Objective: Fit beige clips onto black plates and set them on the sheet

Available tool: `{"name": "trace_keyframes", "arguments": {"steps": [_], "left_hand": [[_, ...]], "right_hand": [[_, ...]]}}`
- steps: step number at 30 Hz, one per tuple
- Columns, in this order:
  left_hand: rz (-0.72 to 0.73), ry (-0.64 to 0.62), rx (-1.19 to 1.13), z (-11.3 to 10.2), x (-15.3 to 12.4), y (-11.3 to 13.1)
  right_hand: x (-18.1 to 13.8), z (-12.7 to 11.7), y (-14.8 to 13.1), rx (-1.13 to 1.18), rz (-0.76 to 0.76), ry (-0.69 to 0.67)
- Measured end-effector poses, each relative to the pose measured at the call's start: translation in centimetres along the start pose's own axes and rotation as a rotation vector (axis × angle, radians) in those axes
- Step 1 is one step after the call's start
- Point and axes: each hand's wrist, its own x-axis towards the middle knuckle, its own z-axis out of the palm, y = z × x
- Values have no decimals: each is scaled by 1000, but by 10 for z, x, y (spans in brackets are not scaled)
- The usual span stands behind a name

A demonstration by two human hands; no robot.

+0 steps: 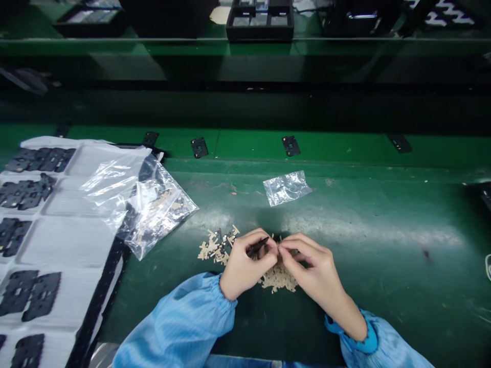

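Note:
My left hand (251, 260) is closed around a slim black tool (258, 246), perhaps tweezers, whose far end is hidden by the fingers. Thumb and forefinger of my right hand (310, 258) are pinched together right beside the left fingertips. Whatever lies between them is too small to name. Under both hands is a pile of small beige pieces (280, 280). A looser heap of beige and dark pieces (217, 248) lies just left of my left hand.
A clear bag with small parts (161, 214) overlaps a white compartment tray (69, 245) holding black plates (42, 296). Beyond my hands lies a small clear bag (287, 188). Several black plates (199, 147) rest on the green strip behind; a divided black box (260, 23) stands on the shelf.

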Motion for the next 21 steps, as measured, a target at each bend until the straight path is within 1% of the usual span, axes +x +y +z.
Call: {"name": "trace_keyframes", "arguments": {"steps": [7,10,14,19,21], "left_hand": [[1,12,7,1,-1,0],[17,12,16,2,-2,-1],[-7,-7,-9,2,-1,-1],[-25,11,-11,2,-1,-1],[-18,4,-5,2,-2,-2]], "right_hand": [[3,0,0,45,54,-1],[2,0,0,13,37,-9],[0,1,0,-50,12,12],[2,-1,0,19,38,-2],[2,-1,0,13,41,-1]]}}
